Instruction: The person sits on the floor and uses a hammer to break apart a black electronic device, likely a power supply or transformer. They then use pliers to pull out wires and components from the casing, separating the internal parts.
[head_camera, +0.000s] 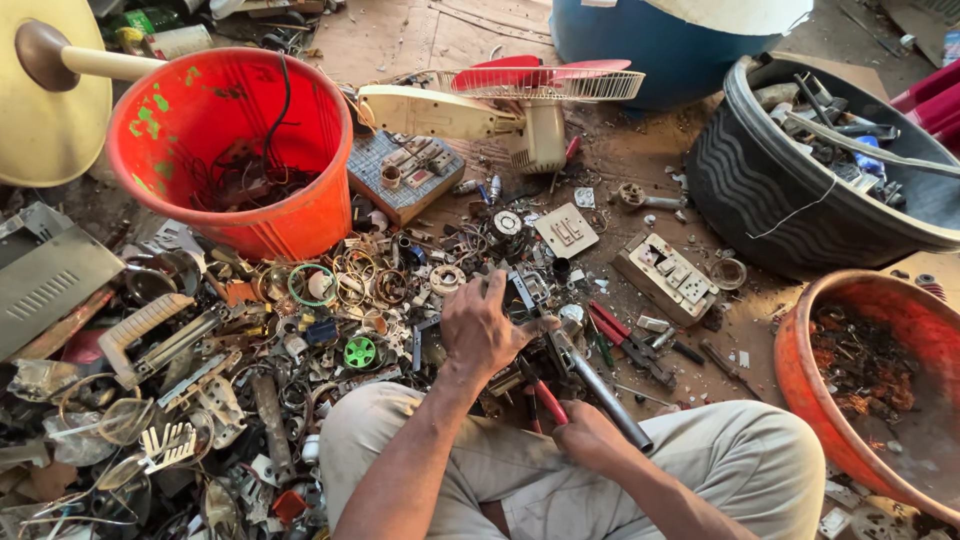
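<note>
I sit on the floor with my knees (740, 465) drawn up, in front of a spread of electrical scrap. My left hand (483, 328) is closed around a small metal and plastic part (527, 293) and holds it just above the pile. My right hand (588, 436), close to my lap, grips a tool with red-covered handles (547, 400). A long grey metal bar (607, 397) lies along that tool and reaches up to the part. The tool's jaws are hidden behind my left hand.
An orange bucket (300, 215) of wires stands at the back left. A white fan (500, 110), a blue barrel (620, 50) and a black tub (740, 170) of scrap stand behind. An orange basin (800, 380) is at my right, and switch plates (665, 275) and red pliers (625, 342) lie ahead.
</note>
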